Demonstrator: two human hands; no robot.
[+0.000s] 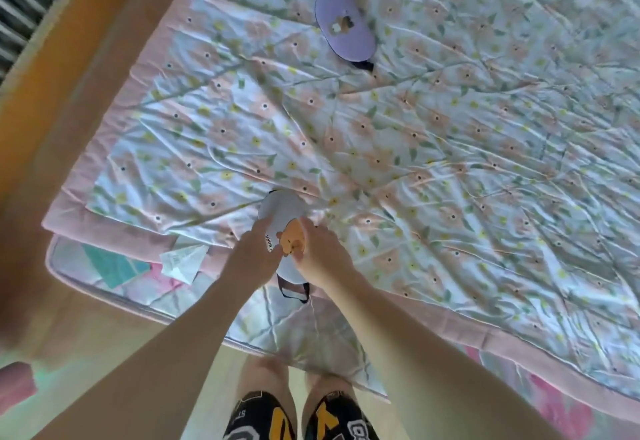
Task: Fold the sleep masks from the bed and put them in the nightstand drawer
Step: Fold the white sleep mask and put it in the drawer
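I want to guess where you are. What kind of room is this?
Most likely a bedroom. A crumpled floral quilt with a pink border covers a bed, and two sleep masks lie on it: a purple one and a white one with an orange bear.

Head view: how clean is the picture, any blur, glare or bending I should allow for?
Head view: soft all over, print on the white mask barely legible; wide-angle bending curves the bed edge; bright sheen on the floral quilt, no hard shadows; the purple mask farther off is blurred but distinct; left hand and right hand read clearly.
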